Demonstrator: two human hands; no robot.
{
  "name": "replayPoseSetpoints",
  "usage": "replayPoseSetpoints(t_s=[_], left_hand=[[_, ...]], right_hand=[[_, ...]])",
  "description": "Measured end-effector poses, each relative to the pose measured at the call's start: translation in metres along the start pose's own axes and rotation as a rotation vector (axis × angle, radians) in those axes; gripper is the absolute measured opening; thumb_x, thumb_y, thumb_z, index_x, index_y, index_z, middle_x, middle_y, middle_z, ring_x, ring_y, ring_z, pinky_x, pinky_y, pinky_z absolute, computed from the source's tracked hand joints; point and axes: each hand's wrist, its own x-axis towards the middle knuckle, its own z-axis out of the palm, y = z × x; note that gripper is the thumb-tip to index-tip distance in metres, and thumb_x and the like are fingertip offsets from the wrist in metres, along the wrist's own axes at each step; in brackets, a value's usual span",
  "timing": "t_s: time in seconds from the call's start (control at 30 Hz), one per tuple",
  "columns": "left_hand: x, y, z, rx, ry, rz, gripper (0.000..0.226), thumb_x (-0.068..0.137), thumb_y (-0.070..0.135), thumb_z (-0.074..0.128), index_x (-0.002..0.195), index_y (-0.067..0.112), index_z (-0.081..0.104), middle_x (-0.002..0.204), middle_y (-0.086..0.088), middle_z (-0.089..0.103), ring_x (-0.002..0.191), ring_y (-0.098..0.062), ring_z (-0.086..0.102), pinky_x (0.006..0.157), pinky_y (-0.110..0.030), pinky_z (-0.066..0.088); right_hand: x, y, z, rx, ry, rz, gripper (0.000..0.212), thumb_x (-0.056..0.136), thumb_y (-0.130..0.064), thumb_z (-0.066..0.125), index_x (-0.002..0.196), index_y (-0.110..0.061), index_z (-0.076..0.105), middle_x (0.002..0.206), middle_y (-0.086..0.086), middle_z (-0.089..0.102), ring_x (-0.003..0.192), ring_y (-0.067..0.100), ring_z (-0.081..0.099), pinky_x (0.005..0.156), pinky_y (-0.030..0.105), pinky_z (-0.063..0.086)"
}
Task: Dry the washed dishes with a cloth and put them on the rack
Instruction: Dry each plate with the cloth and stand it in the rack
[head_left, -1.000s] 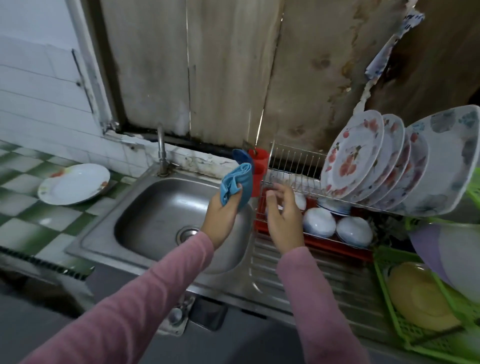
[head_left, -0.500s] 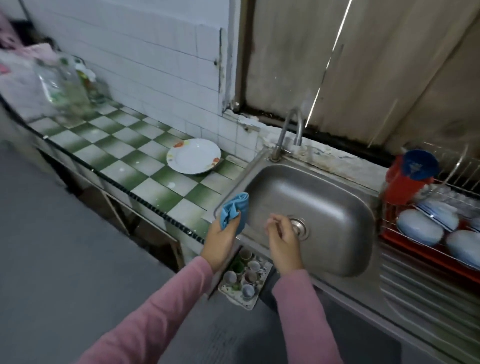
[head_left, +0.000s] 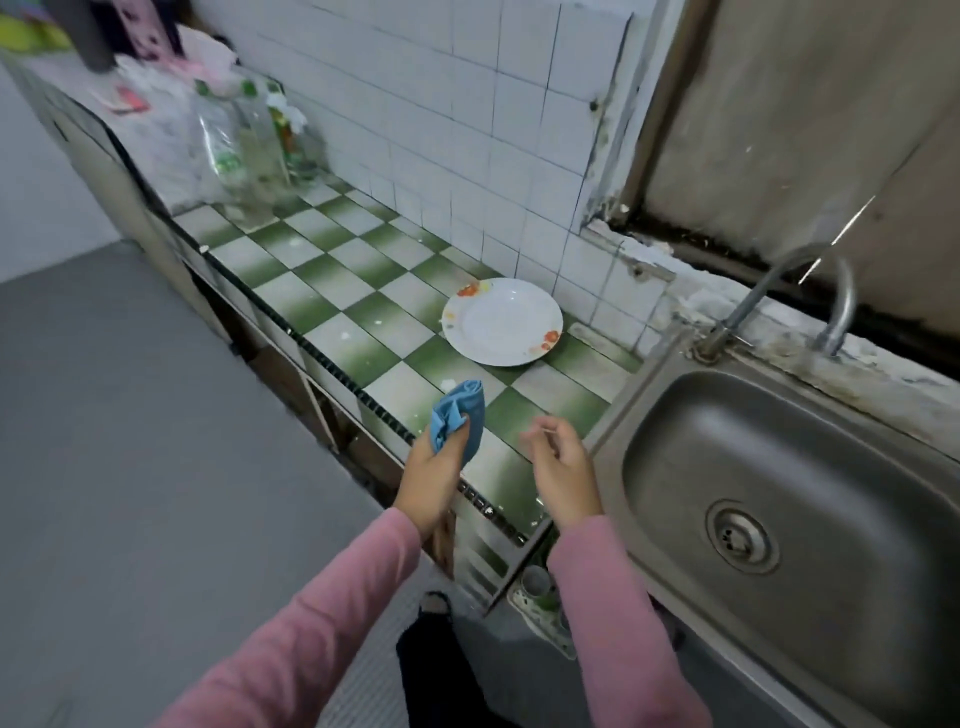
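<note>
A white plate (head_left: 502, 321) with red and orange flowers on its rim lies flat on the green-and-white tiled counter (head_left: 332, 291), close to the wall. My left hand (head_left: 434, 467) grips a bunched blue cloth (head_left: 460, 415) over the counter's front edge, below the plate. My right hand (head_left: 558, 460) hovers beside it with loosely curled fingers and holds nothing. Both hands are well short of the plate. The dish rack is out of view.
A steel sink (head_left: 779, 499) with a curved tap (head_left: 810, 291) fills the right side. Clear plastic bottles and bags (head_left: 249, 150) stand at the counter's far left end. A small tray of cups (head_left: 543, 597) sits below the counter edge. Grey floor lies left.
My view has swung left, away from the rack and past the sink to the tiled counter. Both hands moved left with it, the cloth still in my left hand.
</note>
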Motion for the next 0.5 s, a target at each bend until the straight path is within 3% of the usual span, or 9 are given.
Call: replayPoseSetpoints(t_s=[0.1,0.2,0.27,0.37,0.5], left_hand=[[0.049,0.007,-0.01,0.021,0.025,0.001,0.018,0.102,0.024,0.05,0.118,0.033,0.052,0.111,0.011,0.062,0.104,-0.009,0.058,0.093,-0.026,0.041],[0.097,0.021,-0.018,0.056,0.013,0.012,0.017,0.102,0.025,0.049,0.113,0.038,0.051,0.105,0.016,0.059,0.095,0.001,0.055,0.085,-0.024,0.042],[0.128,0.029,-0.022,0.071,0.012,0.009,0.018,0.102,0.027,0.048,0.118,0.036,0.051,0.105,0.017,0.059,0.097,-0.002,0.055,0.085,-0.024,0.041],[0.174,0.035,-0.024,0.076,-0.027,-0.001,0.031,0.103,0.029,0.047,0.134,0.029,0.049,0.122,0.006,0.059,0.112,-0.014,0.055,0.096,-0.027,0.039],[0.226,0.038,-0.025,0.074,-0.103,-0.01,0.026,0.103,0.028,0.046,0.128,0.034,0.046,0.126,0.005,0.058,0.114,-0.017,0.055,0.105,-0.033,0.041]], right_hand=[[0.051,-0.02,0.023,0.015,0.008,0.027,0.009,0.099,-0.026,0.051,0.098,-0.033,0.057,0.109,-0.004,0.067,0.106,0.016,0.063,0.09,0.031,0.046],[0.102,-0.042,0.043,0.054,0.038,0.074,0.007,0.1,-0.024,0.05,0.099,-0.029,0.055,0.108,-0.005,0.066,0.105,0.016,0.062,0.09,0.03,0.045],[0.133,-0.047,0.053,0.049,0.09,0.122,0.006,0.1,-0.025,0.051,0.101,-0.028,0.056,0.11,-0.003,0.065,0.105,0.019,0.062,0.09,0.032,0.047],[0.174,-0.049,0.06,0.093,0.164,0.202,0.014,0.098,-0.022,0.052,0.111,-0.021,0.056,0.116,0.002,0.063,0.106,0.023,0.06,0.093,0.037,0.049],[0.212,-0.048,0.065,0.065,0.261,0.301,0.034,0.1,-0.024,0.049,0.133,-0.013,0.051,0.123,0.006,0.055,0.104,0.021,0.05,0.088,0.03,0.04]])
